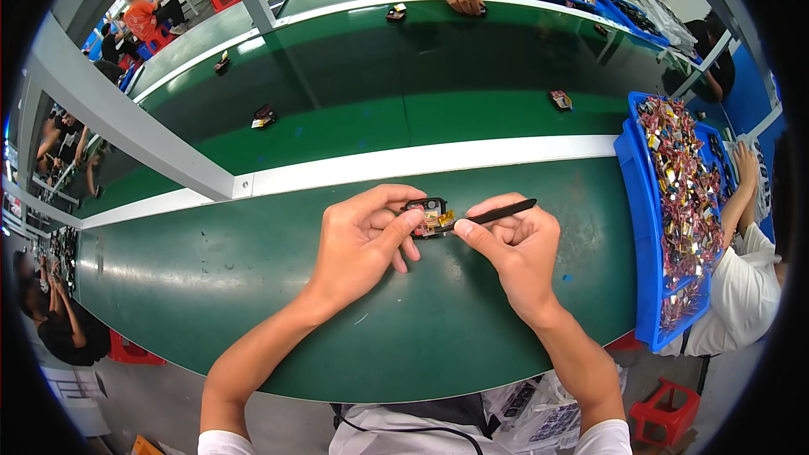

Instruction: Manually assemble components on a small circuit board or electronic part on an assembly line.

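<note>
Above the green worktop, my left hand pinches a small black electronic housing by its left side. Its inside faces up, showing a circuit part, reddish wires and a yellow-orange strip. My right hand grips a slim black pen-shaped tool, thumb and fingers closed round it. The tool's lower end meets the right edge of the housing; whether it touches the parts inside I cannot tell. Fingers cover part of the housing's left side.
At the right stands a blue bin heaped with small wired parts. Beyond a white rail runs a green conveyor belt carrying several similar housings. A grey metal post slants up at the left. Co-workers sit across and to both sides.
</note>
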`<state>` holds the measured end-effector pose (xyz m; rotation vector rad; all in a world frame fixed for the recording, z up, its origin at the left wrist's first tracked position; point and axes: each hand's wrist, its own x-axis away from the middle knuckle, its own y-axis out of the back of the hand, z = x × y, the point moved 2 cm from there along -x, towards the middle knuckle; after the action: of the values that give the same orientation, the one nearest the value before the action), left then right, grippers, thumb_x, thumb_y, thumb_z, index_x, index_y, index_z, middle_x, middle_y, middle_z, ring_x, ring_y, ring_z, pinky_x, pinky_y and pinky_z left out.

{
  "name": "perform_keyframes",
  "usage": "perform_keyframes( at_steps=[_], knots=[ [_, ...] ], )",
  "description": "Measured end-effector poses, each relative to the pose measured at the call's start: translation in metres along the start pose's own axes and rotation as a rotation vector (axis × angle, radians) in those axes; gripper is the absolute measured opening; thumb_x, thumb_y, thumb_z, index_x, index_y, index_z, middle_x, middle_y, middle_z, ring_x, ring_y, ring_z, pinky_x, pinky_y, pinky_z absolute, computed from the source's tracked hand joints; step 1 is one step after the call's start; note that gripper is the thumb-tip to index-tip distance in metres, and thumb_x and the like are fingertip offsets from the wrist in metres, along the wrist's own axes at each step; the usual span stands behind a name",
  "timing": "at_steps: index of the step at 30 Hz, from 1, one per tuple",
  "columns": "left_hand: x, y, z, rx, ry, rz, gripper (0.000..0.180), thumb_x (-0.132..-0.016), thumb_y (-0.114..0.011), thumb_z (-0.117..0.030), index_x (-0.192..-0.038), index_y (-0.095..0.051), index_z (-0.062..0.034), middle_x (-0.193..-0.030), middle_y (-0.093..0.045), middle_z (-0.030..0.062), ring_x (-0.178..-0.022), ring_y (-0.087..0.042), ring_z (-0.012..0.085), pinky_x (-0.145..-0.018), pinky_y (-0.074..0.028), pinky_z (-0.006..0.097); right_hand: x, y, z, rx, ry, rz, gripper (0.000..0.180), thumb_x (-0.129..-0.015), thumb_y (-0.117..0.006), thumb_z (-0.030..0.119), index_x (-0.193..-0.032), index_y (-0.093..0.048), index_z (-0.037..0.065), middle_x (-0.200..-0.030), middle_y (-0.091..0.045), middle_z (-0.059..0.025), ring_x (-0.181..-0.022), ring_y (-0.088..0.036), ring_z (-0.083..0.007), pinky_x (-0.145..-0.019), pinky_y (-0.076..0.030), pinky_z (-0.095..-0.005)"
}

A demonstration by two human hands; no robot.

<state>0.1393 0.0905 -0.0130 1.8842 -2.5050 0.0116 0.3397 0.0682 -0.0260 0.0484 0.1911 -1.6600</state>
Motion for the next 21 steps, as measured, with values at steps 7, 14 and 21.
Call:
perform_keyframes(
  at_steps=[7,14,21],
  knots=[
    [-0.001,-0.001,-0.001,0.025,0.036,0.019,0.027,-0.1,-0.062,-0.006,-0.123,-0.064,0.0083,-0.095,-0.072,0.0157,-0.071,-0.071,0.0167,-0.052,-0.057,0.026,0.001,0.0,0.001,-0.029,-0.017,-0.003,0.016,-0.083,-0.08,-0.004,-0.095,-0.069,-0.003,-0.077,-0.069,-0.002,-0.053,-0.039,0.0046,-0.046,-0.027,-0.0173],
    [-0.003,0.002,0.002,0.093,0.047,0.063,0.03,-0.103,-0.059,-0.011,-0.125,-0.062,0.0099,-0.101,-0.072,0.0186,-0.073,-0.074,0.0219,-0.05,-0.059,0.027,0.005,-0.004,0.013,0.136,0.193,0.003,0.014,-0.08,-0.082,-0.005,-0.091,-0.073,0.0,-0.079,-0.072,-0.003,-0.049,-0.042,0.002,-0.045,-0.028,-0.0176],
    [-0.003,0.002,0.004,0.146,0.047,0.109,0.031,-0.103,-0.058,-0.013,-0.125,-0.063,0.0091,-0.103,-0.072,0.0201,-0.073,-0.074,0.023,-0.048,-0.059,0.028,0.007,-0.003,0.011,0.25,0.365,-0.014,0.013,-0.076,-0.085,-0.002,-0.084,-0.076,0.003,-0.082,-0.076,-0.0046,-0.044,-0.042,-0.0011,-0.043,-0.029,-0.0211]
  ],
)
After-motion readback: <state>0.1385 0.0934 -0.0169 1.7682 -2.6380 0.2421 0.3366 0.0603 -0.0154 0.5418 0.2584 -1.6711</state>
